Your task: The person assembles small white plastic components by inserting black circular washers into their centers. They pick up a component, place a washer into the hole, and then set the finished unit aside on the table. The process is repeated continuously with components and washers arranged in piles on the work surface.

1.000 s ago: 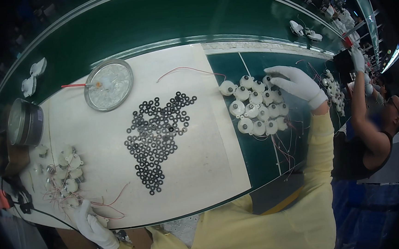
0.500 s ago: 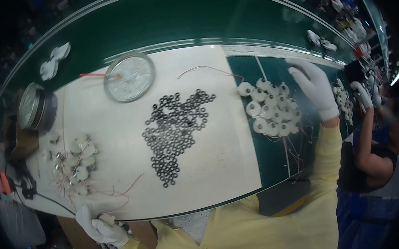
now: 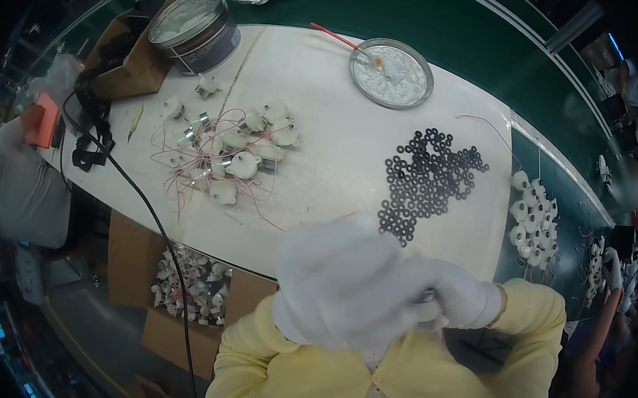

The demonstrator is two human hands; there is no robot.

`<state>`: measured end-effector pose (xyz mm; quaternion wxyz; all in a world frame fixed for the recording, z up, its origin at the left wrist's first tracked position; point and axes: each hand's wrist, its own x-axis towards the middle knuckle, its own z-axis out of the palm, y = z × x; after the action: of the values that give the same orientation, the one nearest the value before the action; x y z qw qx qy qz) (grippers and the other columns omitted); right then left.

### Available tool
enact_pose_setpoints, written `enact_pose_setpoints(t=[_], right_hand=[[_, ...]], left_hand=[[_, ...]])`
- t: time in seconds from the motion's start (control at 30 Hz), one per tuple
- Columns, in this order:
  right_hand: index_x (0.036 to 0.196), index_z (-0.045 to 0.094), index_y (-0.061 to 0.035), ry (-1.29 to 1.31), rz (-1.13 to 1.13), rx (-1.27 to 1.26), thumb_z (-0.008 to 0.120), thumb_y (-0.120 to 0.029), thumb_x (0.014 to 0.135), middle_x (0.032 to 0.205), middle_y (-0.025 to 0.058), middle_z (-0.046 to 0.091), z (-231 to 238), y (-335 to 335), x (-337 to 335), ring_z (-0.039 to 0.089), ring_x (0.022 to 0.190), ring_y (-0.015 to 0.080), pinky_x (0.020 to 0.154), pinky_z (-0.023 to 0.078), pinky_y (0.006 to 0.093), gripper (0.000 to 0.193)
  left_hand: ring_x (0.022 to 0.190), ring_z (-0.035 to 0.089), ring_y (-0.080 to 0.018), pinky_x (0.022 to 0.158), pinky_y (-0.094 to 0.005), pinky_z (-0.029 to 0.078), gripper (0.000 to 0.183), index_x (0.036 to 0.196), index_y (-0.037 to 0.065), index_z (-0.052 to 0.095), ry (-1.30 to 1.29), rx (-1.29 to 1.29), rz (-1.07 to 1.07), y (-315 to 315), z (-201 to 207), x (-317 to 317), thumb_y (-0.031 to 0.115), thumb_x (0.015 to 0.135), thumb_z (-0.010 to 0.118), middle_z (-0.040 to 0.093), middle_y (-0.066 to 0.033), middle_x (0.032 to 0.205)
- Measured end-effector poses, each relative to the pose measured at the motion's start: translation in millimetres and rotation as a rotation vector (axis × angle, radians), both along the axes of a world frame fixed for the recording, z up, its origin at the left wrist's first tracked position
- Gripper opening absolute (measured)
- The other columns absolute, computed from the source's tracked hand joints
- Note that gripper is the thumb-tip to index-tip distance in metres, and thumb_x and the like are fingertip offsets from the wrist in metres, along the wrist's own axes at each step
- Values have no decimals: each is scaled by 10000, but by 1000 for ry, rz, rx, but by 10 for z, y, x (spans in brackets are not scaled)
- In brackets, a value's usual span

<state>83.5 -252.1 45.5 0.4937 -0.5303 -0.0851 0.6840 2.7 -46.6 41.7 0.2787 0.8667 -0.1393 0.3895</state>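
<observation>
White sheet [image 3: 333, 187] is covering much of a green bench, grease dish [image 3: 401, 107] and black rings [image 3: 429, 184] lying on it. Open carton [image 3: 127, 264] is standing below the bench edge; a co-worker's forearm [image 3: 599, 338] is showing far right. From here I'm seeing the right hand [image 3: 455, 289] curling closed around a small white-and-silver part [image 3: 428, 311], before the chest. Its facing and long axis are escaping me, fingers covering most. Left hand [image 3: 340, 282] is blurring beside it; can't tell its grip or contents.
</observation>
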Motion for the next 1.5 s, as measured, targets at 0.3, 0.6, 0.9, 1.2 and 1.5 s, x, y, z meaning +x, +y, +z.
enact_pose_setpoints(t=[0.3,0.6,0.9,1.2,1.5], right_hand=[[1026,699,84,186,-369,111,346,-585,1068,601,69,556,-19,-524,48,490,516,130,478,345,253,758],[910,687,40,-24,-400,0,315,-545,1083,683,58,591,-92,-632,182,500,535,102,502,391,248,715],[1184,663,-63,-1710,76,77,784,-196,835,880,65,681,-122,-431,146,638,694,190,649,474,305,392],[1250,594,-47,-1602,178,123,740,-88,734,1015,114,661,-51,-426,53,631,660,279,549,461,368,539],[1418,490,0,-970,402,-17,706,-77,829,796,49,684,708,-1226,-320,666,639,239,523,498,358,631]], left_hand=[[937,611,-321,776,-449,473,281,1103,78,680,217,402,452,855,-244,643,203,852,692,653,-89,964],[840,604,-268,729,-429,456,165,988,80,683,323,554,354,759,-231,670,203,878,673,598,-60,797],[868,611,-271,754,-419,471,199,921,108,678,424,448,225,425,-227,224,140,740,754,566,-44,789],[1105,577,-300,940,-458,464,375,1081,189,693,294,321,184,336,-453,-142,173,717,785,606,-23,988],[1107,568,-304,933,-479,450,437,1177,203,695,424,239,206,450,-572,-273,226,745,761,609,-14,993]])
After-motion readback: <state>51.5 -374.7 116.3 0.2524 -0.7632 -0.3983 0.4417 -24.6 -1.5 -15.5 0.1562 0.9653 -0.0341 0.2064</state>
